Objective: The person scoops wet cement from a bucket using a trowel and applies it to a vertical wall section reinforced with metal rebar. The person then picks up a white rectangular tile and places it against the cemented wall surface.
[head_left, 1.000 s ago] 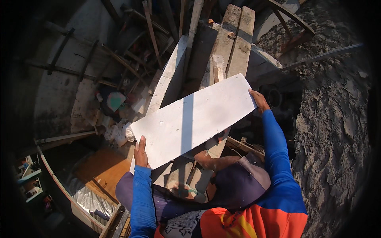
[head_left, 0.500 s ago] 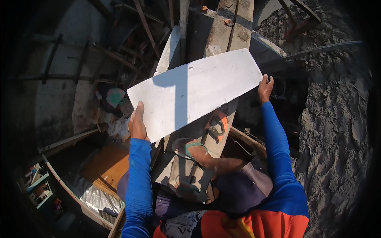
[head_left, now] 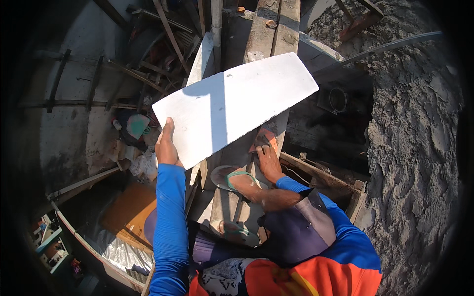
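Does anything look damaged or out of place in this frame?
A small brownish chunk lies on the planks beyond the white rectangular block, like stray rubble. The block has small surface pits, but no large break shows.

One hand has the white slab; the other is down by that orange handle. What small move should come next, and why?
Probably close the right hand around the orange handle: that hand is right there, though whether it grips is unclear, and the left hand alone holds the white slab, by its left end.
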`<state>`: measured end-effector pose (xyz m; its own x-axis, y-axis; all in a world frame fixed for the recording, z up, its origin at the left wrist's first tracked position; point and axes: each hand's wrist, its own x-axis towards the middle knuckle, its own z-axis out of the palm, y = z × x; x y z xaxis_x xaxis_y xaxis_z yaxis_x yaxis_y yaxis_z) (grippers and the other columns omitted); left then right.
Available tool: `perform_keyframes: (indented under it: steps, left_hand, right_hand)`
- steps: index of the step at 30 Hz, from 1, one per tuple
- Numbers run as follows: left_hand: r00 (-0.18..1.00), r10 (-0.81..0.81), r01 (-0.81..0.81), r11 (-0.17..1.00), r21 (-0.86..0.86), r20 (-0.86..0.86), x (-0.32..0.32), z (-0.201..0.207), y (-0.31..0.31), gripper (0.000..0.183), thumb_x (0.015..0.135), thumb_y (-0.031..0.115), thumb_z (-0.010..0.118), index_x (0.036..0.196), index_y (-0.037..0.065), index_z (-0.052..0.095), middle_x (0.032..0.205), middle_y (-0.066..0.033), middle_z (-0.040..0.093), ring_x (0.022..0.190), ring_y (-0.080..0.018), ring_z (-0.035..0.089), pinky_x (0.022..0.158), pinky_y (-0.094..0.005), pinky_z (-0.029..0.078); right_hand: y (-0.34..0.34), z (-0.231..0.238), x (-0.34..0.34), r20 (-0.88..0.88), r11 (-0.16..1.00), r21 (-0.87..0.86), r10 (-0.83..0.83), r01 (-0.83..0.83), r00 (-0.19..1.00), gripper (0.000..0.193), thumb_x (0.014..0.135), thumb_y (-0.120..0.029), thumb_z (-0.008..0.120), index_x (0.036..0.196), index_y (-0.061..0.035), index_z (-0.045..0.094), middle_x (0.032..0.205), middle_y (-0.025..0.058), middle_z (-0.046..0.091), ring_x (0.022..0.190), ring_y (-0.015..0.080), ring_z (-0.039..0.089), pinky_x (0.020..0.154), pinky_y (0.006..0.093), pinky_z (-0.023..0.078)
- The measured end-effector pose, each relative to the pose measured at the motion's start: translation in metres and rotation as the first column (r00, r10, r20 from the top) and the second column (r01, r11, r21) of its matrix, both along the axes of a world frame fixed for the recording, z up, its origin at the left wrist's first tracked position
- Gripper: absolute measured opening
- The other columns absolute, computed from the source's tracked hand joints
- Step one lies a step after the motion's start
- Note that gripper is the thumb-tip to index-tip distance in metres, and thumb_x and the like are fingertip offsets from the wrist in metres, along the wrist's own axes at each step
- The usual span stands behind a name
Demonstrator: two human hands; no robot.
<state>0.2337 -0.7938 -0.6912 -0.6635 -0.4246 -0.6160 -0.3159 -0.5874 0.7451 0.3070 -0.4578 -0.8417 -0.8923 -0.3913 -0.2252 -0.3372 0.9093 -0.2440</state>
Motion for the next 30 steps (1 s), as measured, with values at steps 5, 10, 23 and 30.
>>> perform_keyframes:
  steps: [5,10,23,30]
  left_hand:
    - [0.993,-0.094,0.103,0.984,0.145,-0.064,0.002,0.002,0.001,0.059,0.098,0.038,0.063,0.142,0.001,0.048,0.13,-0.0145,0.063,0.112,-0.0271,0.066,0.095,-0.0388,0.055]
    - [0.999,-0.011,0.014,0.997,0.076,-0.043,0.01,-0.003,0.006,0.056,0.095,0.034,0.069,0.132,-0.006,0.056,0.122,-0.0143,0.067,0.101,-0.0255,0.07,0.084,-0.0377,0.06]
    - [0.993,0.08,-0.089,0.99,0.111,0.082,0.073,-0.057,0.056,0.068,0.099,0.047,0.06,0.145,-0.002,0.046,0.136,-0.0122,0.058,0.117,-0.0258,0.063,0.097,-0.0373,0.053]
    - [1.0,-0.024,0.02,0.978,0.209,0.017,0.066,-0.058,0.041,0.082,0.097,0.055,0.058,0.152,0.0,0.035,0.148,-0.0181,0.048,0.129,-0.0311,0.055,0.104,-0.0401,0.05]
  right_hand:
    - [0.011,0.022,0.044,0.198,0.987,-0.091,-0.115,0.135,0.973,0.079,0.085,-0.013,0.065,0.155,-0.0094,0.027,0.118,0.0177,0.052,0.111,0.039,0.052,0.094,0.0479,0.049]
    - [0.034,0.084,0.122,0.407,0.952,-0.113,-0.217,0.284,0.887,0.08,0.085,-0.014,0.066,0.154,-0.0093,0.025,0.118,0.0173,0.051,0.111,0.0382,0.051,0.093,0.0475,0.048]
    - [0.125,0.17,0.215,0.499,0.732,-0.053,-0.57,0.679,0.653,0.063,0.089,-0.015,0.063,0.145,-0.0075,0.033,0.103,0.0129,0.05,0.095,0.0315,0.051,0.082,0.0442,0.049]
    - [0.145,0.171,0.211,0.514,0.595,-0.127,-0.645,0.794,0.565,0.054,0.091,-0.015,0.061,0.14,-0.0066,0.038,0.095,0.0106,0.05,0.086,0.028,0.051,0.076,0.0423,0.049]
